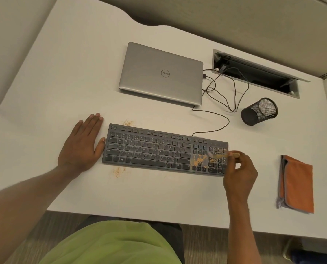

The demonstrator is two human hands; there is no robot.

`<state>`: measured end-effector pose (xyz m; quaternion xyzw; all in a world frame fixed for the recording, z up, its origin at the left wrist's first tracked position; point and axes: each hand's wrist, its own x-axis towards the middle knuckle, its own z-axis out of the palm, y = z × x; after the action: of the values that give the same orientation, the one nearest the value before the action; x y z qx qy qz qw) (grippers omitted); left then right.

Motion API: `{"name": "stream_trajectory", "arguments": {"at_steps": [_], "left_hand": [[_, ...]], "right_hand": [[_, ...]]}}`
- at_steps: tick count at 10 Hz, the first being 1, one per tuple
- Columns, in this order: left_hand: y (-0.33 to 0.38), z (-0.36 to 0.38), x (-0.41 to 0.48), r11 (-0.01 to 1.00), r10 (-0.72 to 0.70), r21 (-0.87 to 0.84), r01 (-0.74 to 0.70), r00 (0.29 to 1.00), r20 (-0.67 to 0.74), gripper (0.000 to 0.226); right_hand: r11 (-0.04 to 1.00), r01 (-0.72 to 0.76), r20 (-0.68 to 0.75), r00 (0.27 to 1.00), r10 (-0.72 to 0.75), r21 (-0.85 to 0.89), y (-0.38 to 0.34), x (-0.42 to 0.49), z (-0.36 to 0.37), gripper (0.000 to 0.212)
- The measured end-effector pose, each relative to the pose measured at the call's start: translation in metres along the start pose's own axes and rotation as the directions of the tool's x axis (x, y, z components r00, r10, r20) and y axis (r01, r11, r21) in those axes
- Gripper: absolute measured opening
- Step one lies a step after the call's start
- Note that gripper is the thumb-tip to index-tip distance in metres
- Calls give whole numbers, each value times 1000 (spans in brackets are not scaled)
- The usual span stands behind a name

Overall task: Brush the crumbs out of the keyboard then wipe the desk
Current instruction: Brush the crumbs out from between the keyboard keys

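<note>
Left hand (82, 143) flat, fingers straight, on the desk (63, 73) against the left end of the keyboard (153, 149); orange crumbs (198, 161) beside its number pad, where the right hand (238, 172) pinches a blurred brush (222, 154); folded cloth (295, 183) farther right.

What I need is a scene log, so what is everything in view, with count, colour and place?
desk: one, white, under everything
keyboard: one, black, centre front
crumbs: three patches, orange; keyboard's right keys, desk behind and before its left end
brush: one, tan, blurred, over right keys
laptop: one, silver, closed, behind keyboard
cables: black, count unclear, right of laptop
cable hatch: one, open, back right
pen cup: one, black mesh, right
cloth: one, orange, folded, far right
left hand: flat on desk, at keyboard's left end
right hand: holds brush
</note>
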<state>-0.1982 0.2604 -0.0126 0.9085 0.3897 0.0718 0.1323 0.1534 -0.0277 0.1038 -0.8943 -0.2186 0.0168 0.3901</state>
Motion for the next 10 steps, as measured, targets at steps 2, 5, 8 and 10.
{"name": "stream_trajectory", "arguments": {"at_steps": [2,5,8,10], "left_hand": [[0,0,0,1000,4,10,-4,1000,-6,71],[0,0,0,1000,1,2,-1,1000,-13,71],[1,-1,0,1000,10,4,-9,1000,-17,71],[2,-1,0,1000,7,0,-7,1000,-18,71]], "right_hand": [[994,-70,-99,992,79,89,-10,-3,3,18],[999,-48,3,999,48,3,1,-22,-4,16],[1000,-12,-71,997,13,21,-12,-15,-10,18],[1000,12,-29,1000,-12,5,5,-29,-7,12]]}}
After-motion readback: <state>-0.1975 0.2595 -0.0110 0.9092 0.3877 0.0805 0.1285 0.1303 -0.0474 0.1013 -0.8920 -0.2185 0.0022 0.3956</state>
